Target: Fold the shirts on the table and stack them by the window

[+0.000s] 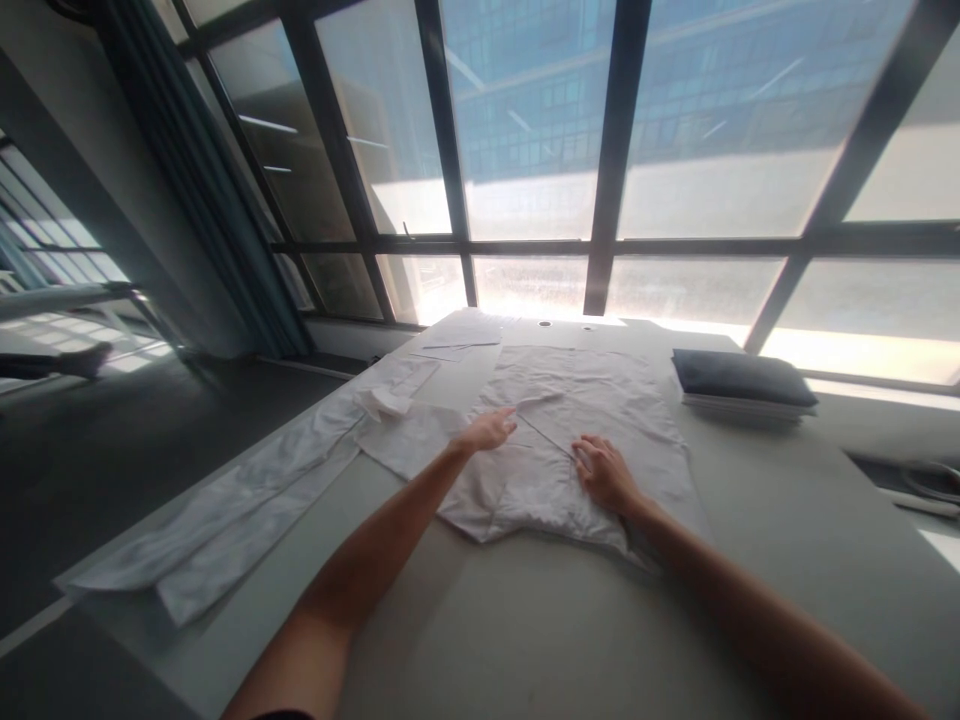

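Note:
A wrinkled white garment [577,385] lies spread on the pale table, with a flat part reaching out to the left like a sleeve. My left hand [489,430] rests at the garment's left middle, fingers stretched to the right and slightly apart. On its right half lies my right hand [602,472], palm down, with bent, spread fingers touching the cloth. A thin dark line, perhaps a fold or an opening edge, runs slantwise between the two hands. Neither hand visibly grips the fabric.
Long white fabric pieces [247,500] lie along the table's [465,640] left edge. White sheets [465,330] are at the far left corner. A dark folded stack [739,380] with white layers beneath sits on the right. Windows [532,120] and a curtain [202,200] stand beyond.

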Tool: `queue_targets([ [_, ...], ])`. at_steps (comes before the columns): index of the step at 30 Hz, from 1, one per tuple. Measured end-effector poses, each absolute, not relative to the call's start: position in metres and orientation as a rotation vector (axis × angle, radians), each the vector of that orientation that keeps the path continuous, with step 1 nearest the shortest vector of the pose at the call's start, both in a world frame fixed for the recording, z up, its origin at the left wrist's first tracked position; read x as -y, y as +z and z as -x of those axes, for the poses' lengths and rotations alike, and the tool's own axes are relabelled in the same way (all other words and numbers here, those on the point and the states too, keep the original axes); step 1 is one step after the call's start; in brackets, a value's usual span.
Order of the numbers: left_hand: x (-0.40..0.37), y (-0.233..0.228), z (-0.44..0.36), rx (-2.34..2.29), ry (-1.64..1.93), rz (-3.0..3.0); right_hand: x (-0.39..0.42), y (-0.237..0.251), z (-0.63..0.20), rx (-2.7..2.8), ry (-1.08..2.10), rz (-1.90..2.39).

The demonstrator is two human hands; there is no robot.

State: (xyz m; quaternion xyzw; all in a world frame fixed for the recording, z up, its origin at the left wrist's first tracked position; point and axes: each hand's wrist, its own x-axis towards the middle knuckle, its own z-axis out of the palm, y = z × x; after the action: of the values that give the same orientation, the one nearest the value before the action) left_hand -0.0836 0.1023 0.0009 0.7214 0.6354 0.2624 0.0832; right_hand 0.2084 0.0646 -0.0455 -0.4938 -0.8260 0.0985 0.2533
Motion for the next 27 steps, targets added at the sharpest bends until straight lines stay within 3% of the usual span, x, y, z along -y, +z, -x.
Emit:
queue_targets([
  [4,-0.103,-0.039,0.063,-1.919,0.658,-2.188,-0.063,-0.043,-0.207,2.233,0.28,1.335],
  [9,-0.119,-0.053,0.07,-1.947,0.612,-2.231,-0.063,-0.043,-0.205,2.205,0.31,1.331],
  [17,-0.16,-0.026,0.04,-1.859,0.574,-2.287,-0.063,-0.041,-0.205,2.215,0.324,1.339],
  [22,-0.155,-0.007,-0.002,-1.629,0.762,-2.438,-0.068,-0.041,-0.202,1.99,0.541,1.225],
  [27,-0.118,-0.002,-0.055,-1.282,0.721,-2.67,-0.078,-0.029,-0.203,1.637,0.768,1.015],
])
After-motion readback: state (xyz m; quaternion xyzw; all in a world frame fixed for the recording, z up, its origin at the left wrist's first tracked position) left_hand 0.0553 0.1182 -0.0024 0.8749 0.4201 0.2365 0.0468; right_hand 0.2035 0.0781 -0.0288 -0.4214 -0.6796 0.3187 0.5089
